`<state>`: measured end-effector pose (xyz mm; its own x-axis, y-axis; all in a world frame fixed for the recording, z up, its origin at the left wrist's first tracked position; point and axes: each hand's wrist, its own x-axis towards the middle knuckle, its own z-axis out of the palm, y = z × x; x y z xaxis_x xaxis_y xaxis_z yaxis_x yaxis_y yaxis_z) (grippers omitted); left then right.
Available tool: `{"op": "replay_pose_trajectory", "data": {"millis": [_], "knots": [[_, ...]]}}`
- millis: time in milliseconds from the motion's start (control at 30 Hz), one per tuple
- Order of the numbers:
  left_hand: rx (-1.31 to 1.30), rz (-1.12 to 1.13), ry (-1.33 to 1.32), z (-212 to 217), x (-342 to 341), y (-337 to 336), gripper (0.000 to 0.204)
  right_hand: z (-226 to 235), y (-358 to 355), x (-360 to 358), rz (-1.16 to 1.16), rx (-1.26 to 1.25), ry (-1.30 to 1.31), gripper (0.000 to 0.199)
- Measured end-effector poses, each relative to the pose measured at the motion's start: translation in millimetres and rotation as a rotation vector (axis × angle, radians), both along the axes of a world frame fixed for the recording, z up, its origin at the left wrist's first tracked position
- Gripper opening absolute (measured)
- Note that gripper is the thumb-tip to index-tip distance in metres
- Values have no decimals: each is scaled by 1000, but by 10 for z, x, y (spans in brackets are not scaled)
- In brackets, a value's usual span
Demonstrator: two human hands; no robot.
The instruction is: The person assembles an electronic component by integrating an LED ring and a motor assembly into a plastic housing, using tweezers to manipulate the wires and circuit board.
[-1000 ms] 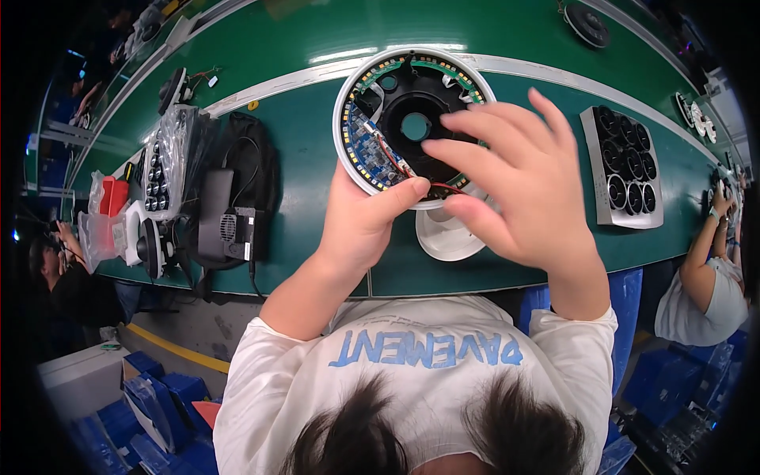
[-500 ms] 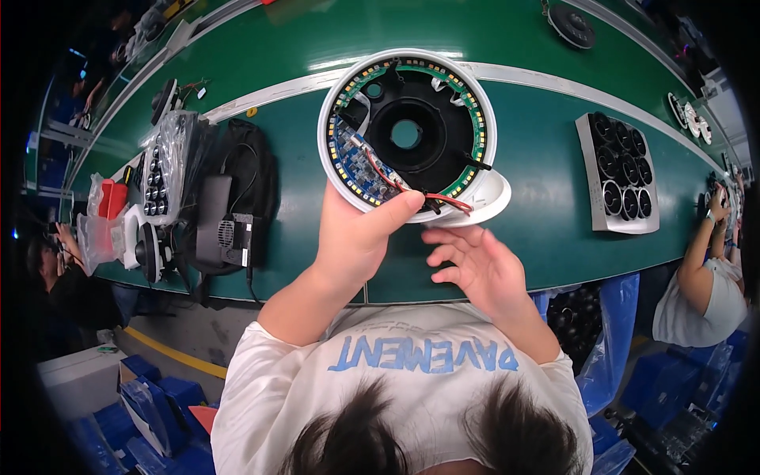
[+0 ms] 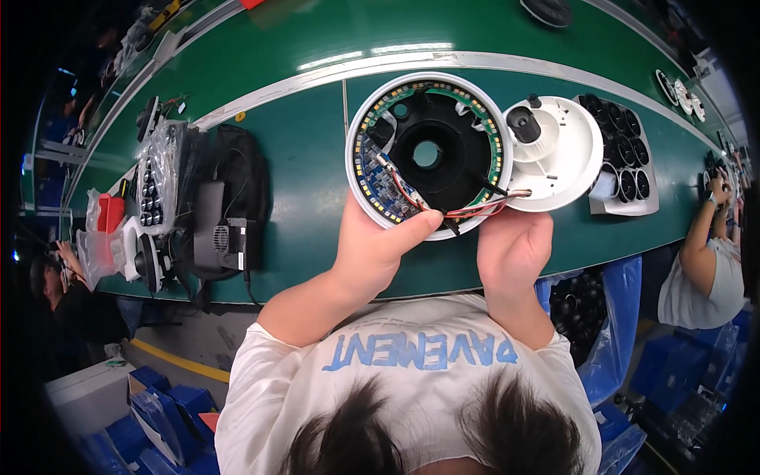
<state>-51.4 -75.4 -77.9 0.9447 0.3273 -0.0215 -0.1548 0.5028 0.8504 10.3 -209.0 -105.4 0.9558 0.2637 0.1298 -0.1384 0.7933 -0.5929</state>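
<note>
While we look down over our own head and white shirt, these are the things before us, each placed against the round housing.

Round housing: a white circular plastic shell (image 3: 428, 153) with a black inner cup, a central hole and a ring of small lights on a green board around its rim; we hold it up over the green workbench (image 3: 301, 158).

Left hand: our left hand (image 3: 378, 239) grips the lower left rim of the housing, the thumb pressed onto the circuit ring, the fingers closed behind the shell.

Right hand: our right hand (image 3: 513, 245) sits under the lower right rim of the housing, fingers curled shut on the edge of the white cover.

White cover: a white round plastic dome plate (image 3: 558, 154) with a black knob-like part on it, touching the housing's right edge.

Wires: a thin bundle of red, white and black wires (image 3: 475, 207) runs across the lower part of the housing towards the cover.

Grey tray: a grey moulded tray of black round parts (image 3: 625, 150) lies on the bench to the right of the housing, behind the cover.

Black devices: black boxy units with cables (image 3: 222, 214) lie well left of the housing.

Bagged parts: clear bags of small black parts (image 3: 158, 178) sit farther left.

Co-worker: another person's arm (image 3: 701, 237) shows far right of the housing.
</note>
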Motion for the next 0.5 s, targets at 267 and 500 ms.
{"op": "replay_pose_trajectory", "data": {"millis": [267,500], "knots": [[-27,-72,52,-79,13,-58,59,50,1,-6,-277,17,-112,48],[-31,8,0,-59,27,-96,56,-91,-4,45,-211,109,-152,45]]}}
